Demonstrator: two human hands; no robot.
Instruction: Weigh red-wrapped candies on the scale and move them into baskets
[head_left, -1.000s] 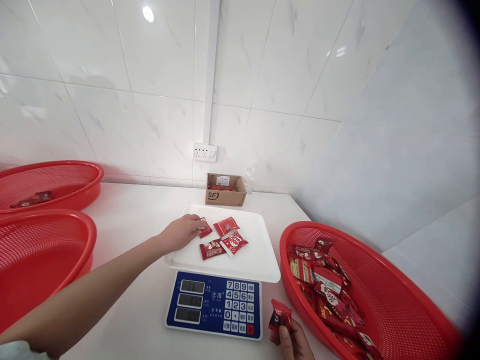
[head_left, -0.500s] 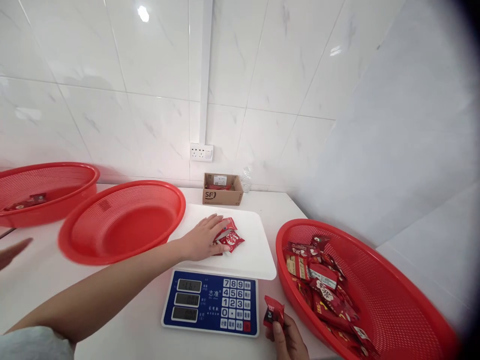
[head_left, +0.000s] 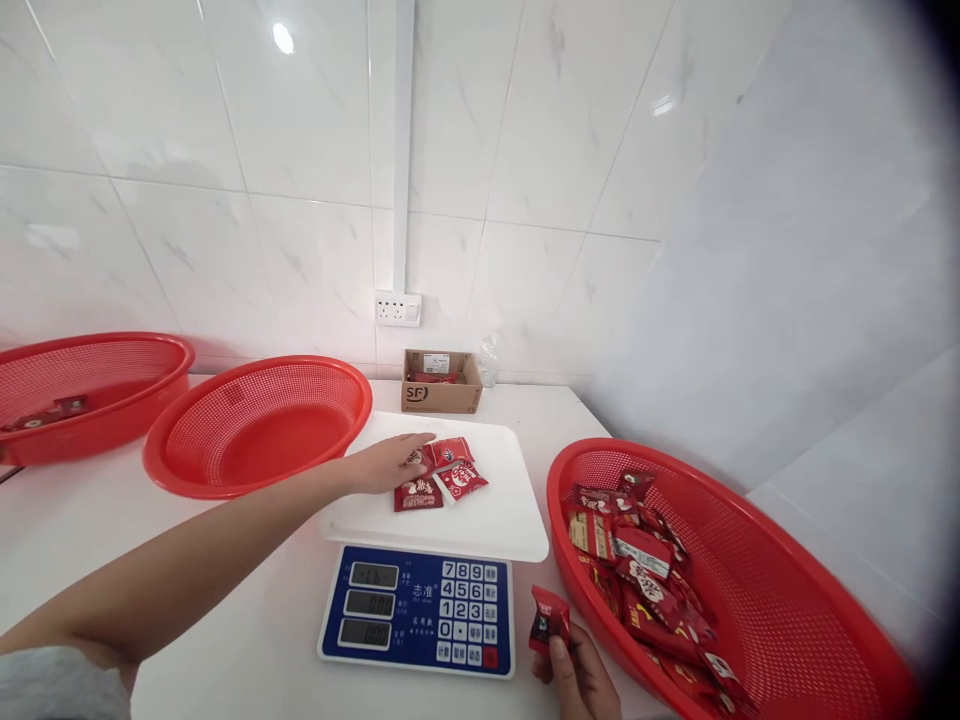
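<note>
My left hand (head_left: 386, 462) reaches across the white weighing tray (head_left: 495, 520) of the blue scale (head_left: 420, 612), fingers stretched flat against several red snack packets (head_left: 439, 478) that lie there. My right hand (head_left: 581, 680) is low at the front edge, pinching one red packet (head_left: 549, 618) upright beside the scale's keypad. Just to the right of that hand is a red mesh basket (head_left: 787, 590) that holds many red packets (head_left: 645, 580).
An empty red basket (head_left: 259, 425) sits left of the scale tray, close to my left forearm. Another red basket (head_left: 86, 390) with a few packets stands at far left. A small cardboard box (head_left: 441, 382) and a wall socket (head_left: 397, 308) are behind the scale.
The empty red basket slid right from the left edge to beside the scale. My left hand shifted over the packets on the tray and bunched them together. My right hand kept its packet.
</note>
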